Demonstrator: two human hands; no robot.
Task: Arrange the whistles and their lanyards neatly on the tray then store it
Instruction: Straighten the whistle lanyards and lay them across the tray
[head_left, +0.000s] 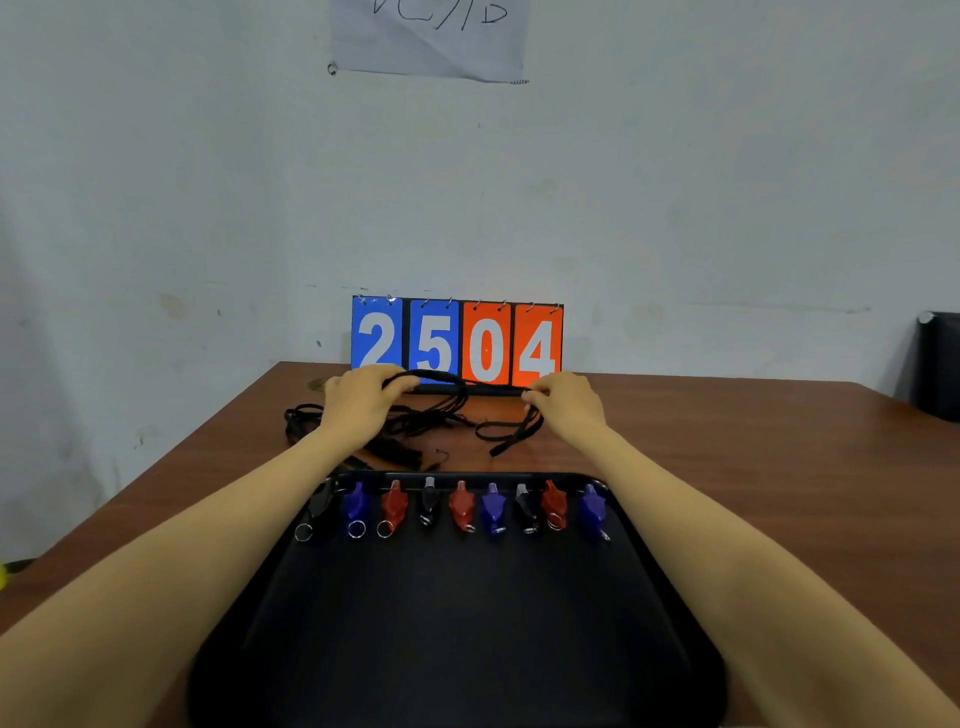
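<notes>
Tray (457, 649) is nearest, with the whistles (461, 506) in one row along its far edge, on the near side of both sets of fingers. The rest of the tray is bare.

Both hands are past the tray, over the table (753, 441). The left hand (358, 400) has its fingers curled round one end of a black lanyard (447, 378). The right hand (563, 402) pinches the other end between its fingertips. The cord spans fingers to fingers, and a slack loop (511, 431) hangs under the right fingers. The loose lanyard pile (410, 421) lies below the left fingers and in between.

Looks like one lanyard is being pulled straight before it's laid down. To do it well:
- hold the tension even and lift it clear of the pile first, since the slack loop could snag
- fold it to even lengths between the fingers
- set it on the bare tray, nearer than the whistles, without brushing the row
</notes>
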